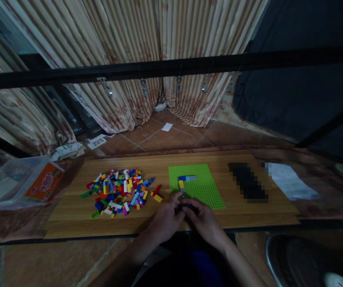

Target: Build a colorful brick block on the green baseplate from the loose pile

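Note:
My left hand point(169, 215) and my right hand point(203, 217) meet at the near edge of a green baseplate point(205, 189). Fingers of both are bent and pinched together around something small and dark, perhaps a toy brick, mostly hidden by the fingers. On the baseplate, blue and light grey bricks point(187, 178) form a short row, and a yellow brick point(181, 184) continues from its left end toward me. Left of the plate lie a loose red brick point(157, 189) and a loose yellow brick point(158, 198).
A pile of mixed toy bricks point(116, 191) spreads over the left of the wooden board point(156, 163). Beyond its left end stands a clear plastic box point(12, 179) with an orange label. A blurred-out black object point(247, 181) lies right, beside a white sheet point(291, 181). A dark bar point(159, 68) crosses ahead.

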Tool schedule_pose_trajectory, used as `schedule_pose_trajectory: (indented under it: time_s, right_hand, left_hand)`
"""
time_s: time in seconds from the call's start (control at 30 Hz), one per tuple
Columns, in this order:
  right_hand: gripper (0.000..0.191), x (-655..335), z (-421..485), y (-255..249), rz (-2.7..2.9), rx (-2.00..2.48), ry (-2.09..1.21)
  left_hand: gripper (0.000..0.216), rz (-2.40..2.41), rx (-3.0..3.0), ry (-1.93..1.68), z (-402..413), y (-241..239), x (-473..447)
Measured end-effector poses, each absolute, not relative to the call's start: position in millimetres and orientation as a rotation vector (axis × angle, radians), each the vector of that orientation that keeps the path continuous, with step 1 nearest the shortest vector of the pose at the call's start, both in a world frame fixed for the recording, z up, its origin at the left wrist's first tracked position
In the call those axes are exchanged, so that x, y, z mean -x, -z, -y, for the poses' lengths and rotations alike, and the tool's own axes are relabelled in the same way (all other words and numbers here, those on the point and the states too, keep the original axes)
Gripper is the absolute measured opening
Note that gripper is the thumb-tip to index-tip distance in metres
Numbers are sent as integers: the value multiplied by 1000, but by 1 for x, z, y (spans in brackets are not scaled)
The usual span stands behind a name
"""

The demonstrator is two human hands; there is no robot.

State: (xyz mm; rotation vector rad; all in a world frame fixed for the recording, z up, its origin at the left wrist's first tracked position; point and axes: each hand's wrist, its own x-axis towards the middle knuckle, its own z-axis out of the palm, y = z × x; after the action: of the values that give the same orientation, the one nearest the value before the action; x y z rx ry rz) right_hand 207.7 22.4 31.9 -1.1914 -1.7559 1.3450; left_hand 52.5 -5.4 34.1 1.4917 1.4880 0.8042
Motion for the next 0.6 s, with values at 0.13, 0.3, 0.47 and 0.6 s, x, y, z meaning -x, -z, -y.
schedule_pose_trajectory:
  time_s: [0.13, 0.3, 0.47, 0.6]
  right_hand:
    - [24, -223, -23, -24, 1670, 1278, -1302]
    - [28, -248, -35, -12, 1577, 1411, -1075]
    - [28, -257, -43, -4, 1595, 1443, -978]
    - [27, -256, -43, -1, 1586, 1437, -968]
  left_hand:
    - [54, -1555, -1527, -762, -1, -35, -52]
    - [37, -1830, -1538, -599, -34, -55, -40]
    - [24, -1869, -1681, -287, -73, -64, -35]
    - [28, -1771, -1759, -112, -91, -55, -33]
